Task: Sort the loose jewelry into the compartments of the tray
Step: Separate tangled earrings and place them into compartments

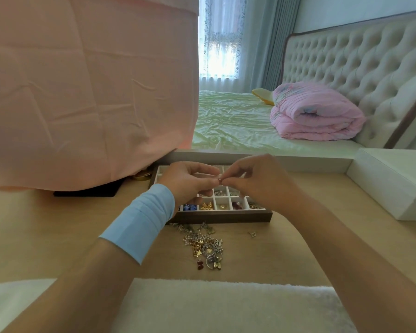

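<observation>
Pinching a small reddish piece (219, 180) between them, the fingers (228, 180) of both hands meet tip to tip above the tray's middle rows. The left hand (190, 180) and right hand (257, 182) each grasp 1 side of it, probably to fasten or straighten it before it goes into a compartment, a job 1 hand could not manage alone. The piece is too small to tell its long axis or which way it points. Below, the tray (222, 216) lies with its long side across the view, its near row holding blue, gold and dark red items. The pile (205, 246) of unsorted jewelry sits on the worktop (58, 227) just in front of the tray, within easy reach, with 1 stray bit (252, 234) to its right.
</observation>
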`<state>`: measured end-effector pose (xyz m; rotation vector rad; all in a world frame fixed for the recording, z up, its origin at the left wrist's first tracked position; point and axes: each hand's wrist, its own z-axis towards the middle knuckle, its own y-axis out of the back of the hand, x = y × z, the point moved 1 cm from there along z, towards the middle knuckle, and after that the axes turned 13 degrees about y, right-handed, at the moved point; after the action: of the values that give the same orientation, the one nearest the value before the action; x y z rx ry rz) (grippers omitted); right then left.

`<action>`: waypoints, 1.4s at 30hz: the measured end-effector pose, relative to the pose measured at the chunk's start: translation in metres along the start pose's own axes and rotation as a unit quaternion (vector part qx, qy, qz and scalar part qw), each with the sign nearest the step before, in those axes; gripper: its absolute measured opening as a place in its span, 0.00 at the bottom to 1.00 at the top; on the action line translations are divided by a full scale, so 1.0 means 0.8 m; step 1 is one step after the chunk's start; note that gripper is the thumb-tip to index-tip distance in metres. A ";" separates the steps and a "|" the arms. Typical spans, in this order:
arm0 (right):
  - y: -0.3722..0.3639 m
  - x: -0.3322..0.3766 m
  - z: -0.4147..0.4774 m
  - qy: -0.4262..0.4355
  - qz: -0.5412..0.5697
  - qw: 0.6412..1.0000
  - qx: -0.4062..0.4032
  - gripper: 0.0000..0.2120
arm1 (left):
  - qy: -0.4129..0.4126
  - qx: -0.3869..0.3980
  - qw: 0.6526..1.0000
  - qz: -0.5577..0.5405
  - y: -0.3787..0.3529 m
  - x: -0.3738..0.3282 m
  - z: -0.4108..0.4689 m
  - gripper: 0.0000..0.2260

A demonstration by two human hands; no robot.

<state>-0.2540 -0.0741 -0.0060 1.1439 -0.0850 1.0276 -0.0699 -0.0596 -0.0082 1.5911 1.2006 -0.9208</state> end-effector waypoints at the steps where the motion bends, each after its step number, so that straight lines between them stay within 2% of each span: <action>1: -0.002 -0.001 -0.001 -0.003 0.009 1.000 -0.002 0.02 | -0.002 -0.001 1.000 0.001 0.000 0.002 0.002 0.06; 7: -0.012 -0.004 -0.003 0.000 0.012 1.000 -0.014 0.04 | -0.032 -0.011 0.999 0.033 0.002 0.011 0.014 0.03; 15: -0.011 -0.005 0.006 0.002 -0.007 1.000 -0.005 0.01 | -0.062 0.012 0.996 0.068 0.015 0.005 0.025 0.06; 17: -0.006 -0.009 0.018 -0.007 -0.015 1.000 -0.010 0.05 | -0.084 -0.021 0.991 0.104 0.029 0.002 0.032 0.06; 20: -0.003 -0.021 0.040 -0.032 -0.063 0.997 0.042 0.04 | -0.110 -0.091 0.974 0.174 0.057 0.009 0.042 0.07; 23: -0.012 -0.031 0.060 -0.048 -0.128 0.984 0.116 0.04 | -0.110 -0.121 0.952 0.257 0.077 0.019 0.047 0.11; 27: -0.028 -0.036 0.076 -0.049 -0.206 0.960 0.181 0.03 | -0.105 -0.132 0.939 0.299 0.096 0.027 0.053 0.12; 32: -0.041 -0.040 0.088 -0.043 -0.257 0.940 0.219 0.04 | -0.093 -0.138 0.943 0.288 0.115 0.036 0.064 0.14; 34: -0.042 -0.039 0.090 -0.042 -0.266 0.937 0.224 0.04 | -0.087 -0.116 0.939 0.311 0.124 0.039 0.066 0.13; 38: -0.044 -0.037 0.093 -0.037 -0.301 0.928 0.216 0.04 | -0.052 -0.062 0.922 0.378 0.133 0.042 0.064 0.29; 42: -0.046 -0.039 0.092 -0.030 -0.315 0.926 0.205 0.04 | -0.043 -0.057 0.928 0.365 0.133 0.044 0.065 0.36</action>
<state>-0.2142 -0.1520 -0.0149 1.4504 0.4468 0.4362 0.0399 -0.1108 -0.0326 1.6899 0.5015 -0.4148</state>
